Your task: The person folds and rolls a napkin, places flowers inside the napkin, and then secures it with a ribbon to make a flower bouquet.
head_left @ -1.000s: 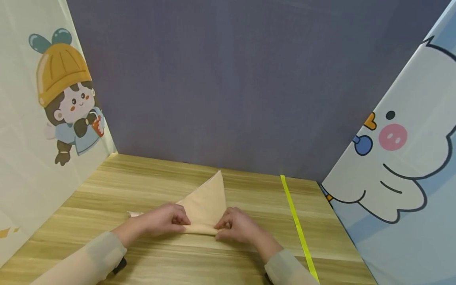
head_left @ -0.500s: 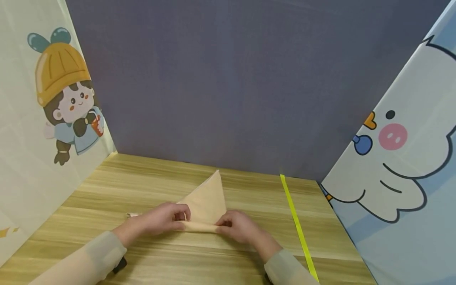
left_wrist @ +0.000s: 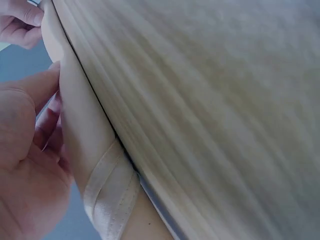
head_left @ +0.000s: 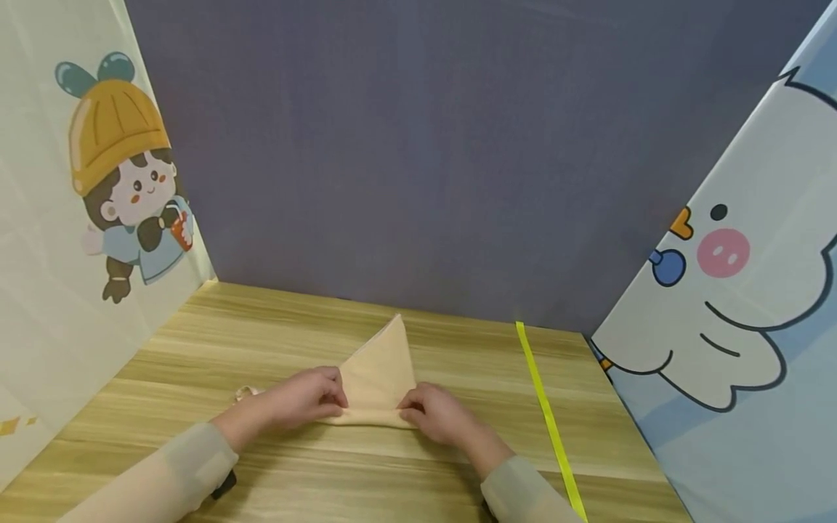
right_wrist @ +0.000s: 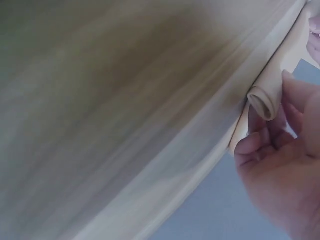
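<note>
A pale peach cloth (head_left: 378, 370) lies on the wooden table, its far part tapering to a point and its near edge rolled into a narrow tube. My left hand (head_left: 306, 396) pinches the left part of this roll (head_left: 373, 418), thumb on the near side. At the roll's right end, my right hand (head_left: 443, 412) pinches it between thumb and fingers. The right wrist view shows the spiral end of the roll (right_wrist: 265, 102) beside the thumb. A stitched band (left_wrist: 112, 190) crosses the roll in the left wrist view. Past my left wrist, a small cloth end (head_left: 245, 392) sticks out.
A yellow tape strip (head_left: 546, 410) runs down the wooden table (head_left: 392, 479) to the right of my right hand. A dark grey panel (head_left: 392, 160) stands behind the table. Printed cloth panels border it at left (head_left: 33, 254) and right (head_left: 771, 305).
Both hands stay at the roll and shift only slightly. My left fingers have come down closer onto it. The cloth's far tip has moved a little left, and the small end at left now curls up.
</note>
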Tool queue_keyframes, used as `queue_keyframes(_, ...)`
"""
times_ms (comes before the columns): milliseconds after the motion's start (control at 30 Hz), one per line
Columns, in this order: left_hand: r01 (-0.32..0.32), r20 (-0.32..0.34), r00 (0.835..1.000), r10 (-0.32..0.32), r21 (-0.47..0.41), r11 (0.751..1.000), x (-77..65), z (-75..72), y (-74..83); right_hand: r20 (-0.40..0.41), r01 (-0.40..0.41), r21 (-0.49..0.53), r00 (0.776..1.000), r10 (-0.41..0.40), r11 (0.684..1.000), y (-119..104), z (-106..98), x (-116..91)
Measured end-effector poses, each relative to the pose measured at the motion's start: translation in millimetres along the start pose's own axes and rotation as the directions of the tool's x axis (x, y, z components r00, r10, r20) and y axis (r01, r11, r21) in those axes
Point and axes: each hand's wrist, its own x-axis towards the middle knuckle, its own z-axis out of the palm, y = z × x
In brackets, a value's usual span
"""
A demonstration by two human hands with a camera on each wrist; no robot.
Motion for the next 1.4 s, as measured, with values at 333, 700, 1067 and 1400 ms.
queue_keyframes(333,-0.051,0.019,0.998,0.052,-0.035,0.998,3.3,-0.9,3.3,-0.020,0.042,0.044,0.999,-0.041,0.998,-1,3,4)
queue_keyframes(700,0.008,0.084,0.996,-0.002,-0.073,0.997,3.3,-6.6,2.8,-0.041,0.106,0.026,0.994,-0.104,0.994,2,1,2)
queue_keyframes(1067,-0.007,0.080,0.997,0.005,0.025,1.000,5.2,-8.7,7.6,-0.101,0.299,-0.241,0.939,-0.330,0.924,2,7,-8)
queue_keyframes(1400,-0.025,0.088,0.996,0.026,-0.012,1.000,5.2,-5.4,6.7,-0.053,0.218,0.093,0.975,-0.214,0.971,2,7,-8)
